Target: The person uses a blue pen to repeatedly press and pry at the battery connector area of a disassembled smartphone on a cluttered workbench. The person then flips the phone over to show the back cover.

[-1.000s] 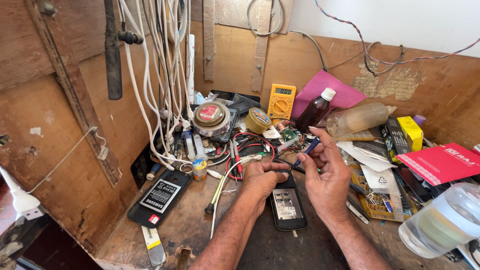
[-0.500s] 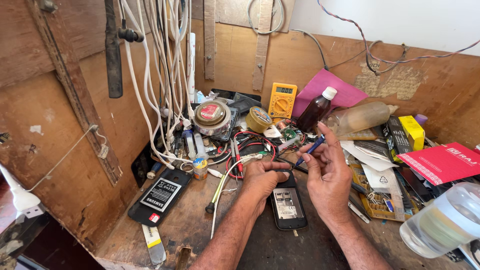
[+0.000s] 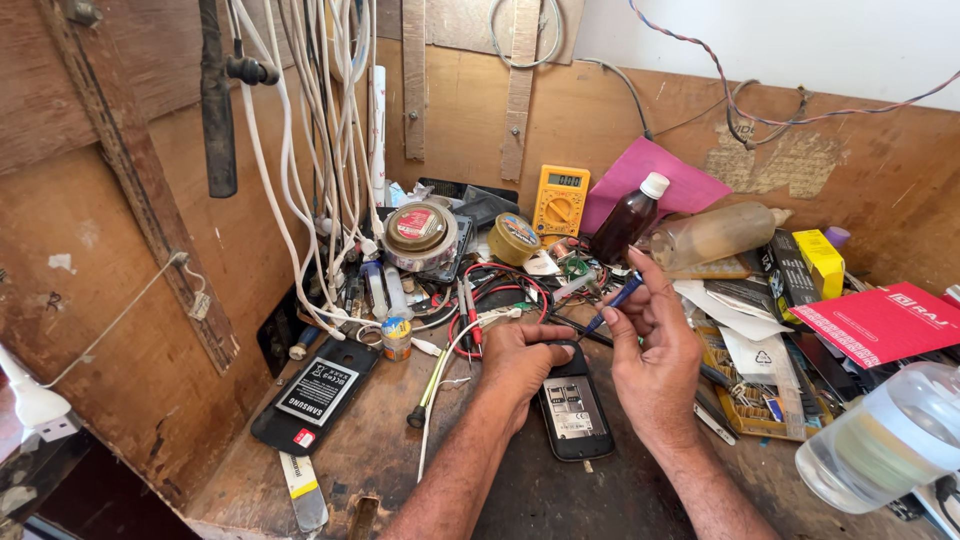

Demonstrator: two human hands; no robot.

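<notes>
A single camera, worn on the person's head, looks forward and steeply down over a cluttered wooden desk (image 3: 330, 470). It sits close, so both forearms enter from the bottom edge and the left hand (image 3: 520, 362) and right hand (image 3: 655, 365) fall near the centre. The view faces the plywood back wall (image 3: 460, 120), with a wooden side wall (image 3: 90, 250) running along the left.

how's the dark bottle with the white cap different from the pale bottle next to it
The dark bottle stands nearly upright; the pale bottle lies on its side. The dark bottle is brown with a white cap; the pale bottle is cloudy yellowish and looks longer. Both sit at the back of the cluttered bench, beyond the right hand.
</notes>
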